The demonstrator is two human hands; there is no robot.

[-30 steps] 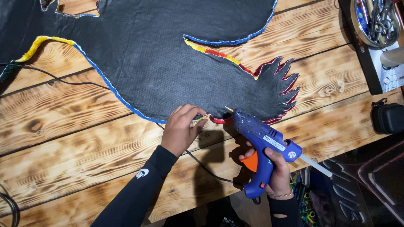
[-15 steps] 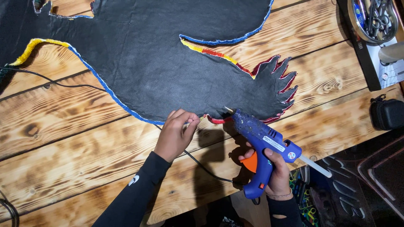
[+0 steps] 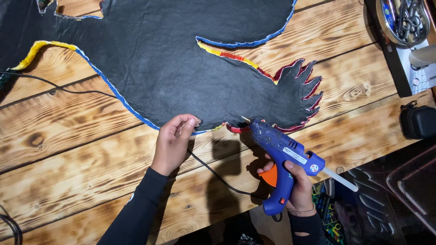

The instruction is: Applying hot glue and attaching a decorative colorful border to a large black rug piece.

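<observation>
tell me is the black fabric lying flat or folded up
Spread flat. The black fabric lies open on the wooden table; only its lower edge is pinched by the left hand.

Craft workshop: scorched plank workbench (image 3: 68,149), tool tray (image 3: 406,20).

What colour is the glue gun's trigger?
Orange, on the blue glue gun in the right hand; head view.

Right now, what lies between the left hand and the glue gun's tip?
In the head view, only the black fabric's red-and-yellow trimmed edge lies between left hand and glue gun.
</observation>
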